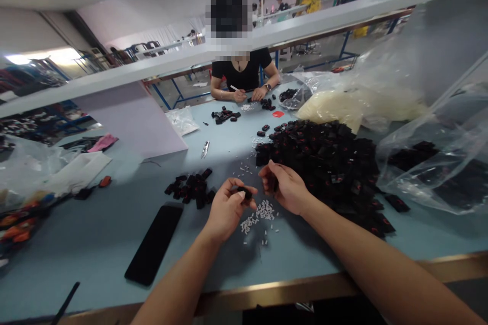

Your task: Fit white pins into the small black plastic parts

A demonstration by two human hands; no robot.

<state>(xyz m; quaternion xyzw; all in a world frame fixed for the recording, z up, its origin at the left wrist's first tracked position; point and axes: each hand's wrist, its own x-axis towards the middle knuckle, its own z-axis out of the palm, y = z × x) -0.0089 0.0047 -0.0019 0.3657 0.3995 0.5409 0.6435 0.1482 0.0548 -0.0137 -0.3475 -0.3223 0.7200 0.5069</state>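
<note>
My left hand [227,209] pinches a small black fabric-covered piece [246,193] between thumb and fingers. My right hand [286,188] is close by and holds a small dark item [275,183] in its fingertips. Just below both hands lies a scatter of tiny white plastic pegs [260,216]. Behind my right hand rises a large heap of black pieces with red marks [320,170]. A smaller pile of similar black pieces [189,189] sits left of my left hand.
A black smartphone [154,244] lies face down or dark on the pale blue table [95,223], with small snips [205,149] farther off. A co-worker [244,73] sits opposite, working among more black pieces. Plastic bags [430,162] crowd the right side.
</note>
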